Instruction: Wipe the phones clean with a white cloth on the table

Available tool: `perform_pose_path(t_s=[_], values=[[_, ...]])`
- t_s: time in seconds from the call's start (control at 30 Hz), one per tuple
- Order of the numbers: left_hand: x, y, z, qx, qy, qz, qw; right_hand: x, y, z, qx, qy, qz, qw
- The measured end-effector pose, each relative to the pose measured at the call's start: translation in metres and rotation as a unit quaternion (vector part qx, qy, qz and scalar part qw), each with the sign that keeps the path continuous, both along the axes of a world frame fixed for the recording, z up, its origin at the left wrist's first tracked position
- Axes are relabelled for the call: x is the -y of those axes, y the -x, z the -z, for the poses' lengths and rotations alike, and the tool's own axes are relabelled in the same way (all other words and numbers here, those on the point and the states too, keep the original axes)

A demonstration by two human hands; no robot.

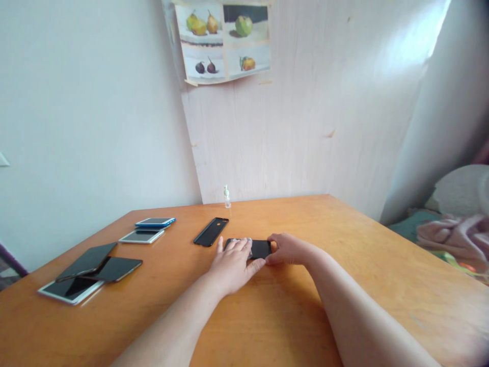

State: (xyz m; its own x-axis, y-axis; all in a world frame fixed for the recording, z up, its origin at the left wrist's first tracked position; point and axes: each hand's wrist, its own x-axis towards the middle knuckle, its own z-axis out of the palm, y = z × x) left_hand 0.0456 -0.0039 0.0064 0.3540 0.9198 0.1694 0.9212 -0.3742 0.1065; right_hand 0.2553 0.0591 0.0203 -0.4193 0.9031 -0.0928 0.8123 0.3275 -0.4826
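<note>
A black phone [261,249] lies flat on the wooden table in front of me. My left hand [237,260] rests across its left part with the fingers stretched out flat. Something thin and whitish [250,252] shows at the edge of those fingers, too small to make out. My right hand [284,248] grips the phone's right end between thumb and fingers. Just beyond, to the left, is an empty black phone case [211,232] with a camera cutout.
On the table [362,265], a blue-edged phone [155,223] lies over a white tablet [141,236] at left. Nearer are a dark tablet [116,268], a dark folded cover [87,259] and another white tablet [69,290]. A small pump bottle [227,197] stands by the wall.
</note>
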Motion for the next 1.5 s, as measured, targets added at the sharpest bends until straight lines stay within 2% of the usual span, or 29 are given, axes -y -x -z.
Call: perform_pose_path(t_s=[0.1, 0.17, 0.23, 0.33, 0.4, 0.47, 0.6, 0.67, 0.73, 0.9, 0.97, 1.1, 1.17, 1.23, 1.37, 1.43, 1.5], values=[[-0.01, 0.01, 0.003, 0.004, 0.006, -0.091, 0.996, 0.001, -0.001, 0.0, -0.01, 0.005, 0.004, 1.0], [-0.01, 0.011, 0.005, 0.009, 0.021, -0.104, 0.994, 0.001, -0.001, 0.0, -0.012, 0.002, 0.002, 1.0], [-0.005, 0.005, 0.005, 0.017, 0.034, -0.061, 0.997, 0.0, 0.0, 0.001, -0.005, -0.007, -0.002, 1.0], [0.005, -0.007, 0.004, 0.025, 0.037, 0.048, 0.998, -0.001, 0.0, 0.004, -0.003, -0.016, -0.007, 1.0], [0.007, -0.01, 0.003, 0.029, 0.035, 0.086, 0.995, -0.002, 0.0, 0.005, -0.008, -0.013, -0.011, 1.0], [0.004, -0.006, 0.002, 0.033, 0.035, 0.073, 0.996, -0.002, 0.0, 0.005, -0.009, -0.01, -0.008, 1.0], [-0.008, 0.011, 0.002, 0.043, 0.043, -0.043, 0.997, -0.001, -0.002, 0.004, -0.014, -0.001, 0.001, 1.0], [-0.009, 0.014, 0.001, 0.044, 0.047, -0.075, 0.995, 0.0, -0.002, 0.003, -0.017, 0.005, 0.001, 1.0], [-0.005, 0.01, 0.0, 0.044, 0.049, -0.06, 0.996, 0.0, -0.002, 0.003, -0.014, 0.004, 0.002, 1.0], [0.008, -0.006, -0.001, 0.037, 0.046, 0.062, 0.996, 0.0, -0.001, 0.004, -0.018, -0.005, -0.005, 1.0], [0.006, -0.004, 0.0, 0.036, 0.042, 0.052, 0.997, 0.0, -0.001, 0.004, -0.015, -0.004, -0.005, 1.0], [-0.004, 0.009, 0.001, 0.043, 0.037, -0.056, 0.997, -0.001, -0.002, 0.005, -0.009, 0.001, 0.0, 1.0], [-0.004, 0.012, 0.0, 0.046, 0.043, -0.071, 0.995, -0.001, -0.002, 0.005, -0.011, 0.001, 0.001, 1.0], [0.0, 0.009, 0.0, 0.047, 0.05, -0.037, 0.997, -0.001, -0.001, 0.006, -0.01, -0.002, 0.002, 1.0], [0.012, -0.005, -0.001, 0.044, 0.058, 0.078, 0.994, -0.001, 0.0, 0.005, -0.012, -0.004, -0.008, 1.0], [0.013, -0.007, 0.0, 0.041, 0.051, 0.084, 0.994, 0.0, 0.0, 0.004, -0.013, -0.004, -0.007, 1.0], [0.01, -0.004, 0.0, 0.038, 0.044, 0.041, 0.997, 0.001, 0.0, 0.003, -0.006, -0.009, 0.002, 1.0]])
